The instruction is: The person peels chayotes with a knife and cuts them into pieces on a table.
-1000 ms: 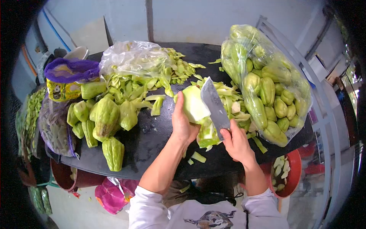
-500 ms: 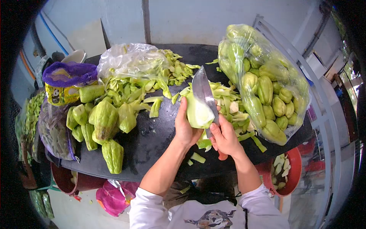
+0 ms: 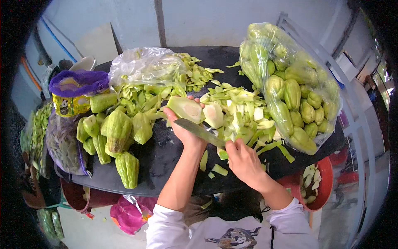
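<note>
A peeled chayote half (image 3: 186,108) lies in my left hand (image 3: 186,135), its pale cut face turned up, with the fingers wrapped around its far side. Just to the right, another cut chayote half (image 3: 214,115) rests by the heap of peels (image 3: 242,106), also showing a pale face. My right hand (image 3: 245,162) grips a knife (image 3: 200,132), its handle hidden in the fist. The blade points left and passes over the base of my left hand, below the held half.
Whole chayotes (image 3: 118,128) are grouped at the left, beside a netted sack (image 3: 64,139). A large clear bag of chayotes (image 3: 298,99) stands at the right. More peels lie under a plastic bag (image 3: 145,66). A red bucket (image 3: 327,182) holds pale pieces below the table (image 3: 153,178).
The chayote has come apart into two halves. My left hand has moved left with one half; the other now sits by the peels. The knife has tipped from upright to pointing left.
</note>
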A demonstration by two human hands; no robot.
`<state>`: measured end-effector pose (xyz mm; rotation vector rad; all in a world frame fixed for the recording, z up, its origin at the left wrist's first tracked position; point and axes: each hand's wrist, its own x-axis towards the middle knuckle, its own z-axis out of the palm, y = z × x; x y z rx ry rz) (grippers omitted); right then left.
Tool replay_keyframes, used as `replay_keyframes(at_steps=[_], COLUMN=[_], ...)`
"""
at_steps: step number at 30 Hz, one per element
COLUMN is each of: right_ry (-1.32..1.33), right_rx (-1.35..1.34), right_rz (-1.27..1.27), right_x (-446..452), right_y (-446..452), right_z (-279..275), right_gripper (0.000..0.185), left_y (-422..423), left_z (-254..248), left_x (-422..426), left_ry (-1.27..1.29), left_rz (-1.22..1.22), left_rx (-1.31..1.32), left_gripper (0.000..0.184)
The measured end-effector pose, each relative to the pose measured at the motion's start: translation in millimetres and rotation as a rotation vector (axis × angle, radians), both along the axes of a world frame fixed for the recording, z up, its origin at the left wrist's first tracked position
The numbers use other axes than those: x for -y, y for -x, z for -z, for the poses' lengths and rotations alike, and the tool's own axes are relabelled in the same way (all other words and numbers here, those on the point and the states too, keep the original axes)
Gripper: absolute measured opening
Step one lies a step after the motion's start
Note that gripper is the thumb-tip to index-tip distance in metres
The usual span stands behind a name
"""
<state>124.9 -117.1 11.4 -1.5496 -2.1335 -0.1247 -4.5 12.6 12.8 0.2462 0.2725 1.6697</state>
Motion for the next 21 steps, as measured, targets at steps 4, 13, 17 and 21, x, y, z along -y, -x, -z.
replay_keyframes(at_steps=[4, 13, 17, 21], right_ry=[0.013, 0.047, 0.021, 0.069], right_rx=[0.06, 0.055, 0.052, 0.062], right_rz=[-0.002, -0.022, 0.004, 0.076], right_x=[0.8, -12.6, -25.0, -36.2], right_y=[2.5, 4.1, 12.2, 21.9], right_z=[2.6, 4.7, 9.5, 0.8], right_gripper=[0.024, 0.023, 0.021, 0.02], left_y=[-1.5, -12.0, -15.6, -18.0], left_z=[-2.1, 4.2, -0.3, -4.0], left_x=[1.7, 7.8, 14.0, 19.6], left_ry=[-0.048, -0.007, 0.047, 0.068], left_rz=[-0.063, -0.085, -0.125, -0.074], left_rx=[-0.003, -0.102, -0.277, -0.33], left_gripper=[0.058, 0.058, 0.056, 0.056])
